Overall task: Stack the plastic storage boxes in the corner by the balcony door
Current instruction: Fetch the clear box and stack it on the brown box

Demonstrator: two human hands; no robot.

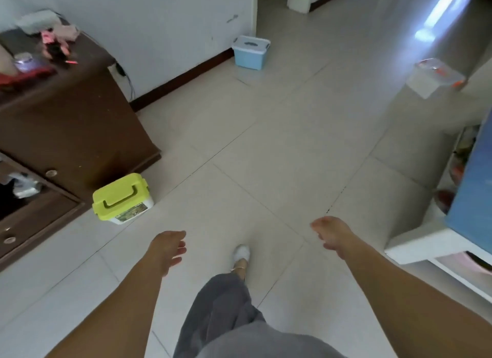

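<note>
Green-lidded box (123, 199) sits on the floor beside the cabinet (66, 123), ahead-left of the nearer left hand (167, 250); both hands spread, empty, right hand (334, 236) farther.

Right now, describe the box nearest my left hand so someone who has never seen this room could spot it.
Start at the dark brown wooden cabinet along the left wall. On the floor tiles at its front corner sits the green-lidded box. Its lime lid with a carry handle and its white base set it apart from the pale blue box and the clear box farther off.
</note>
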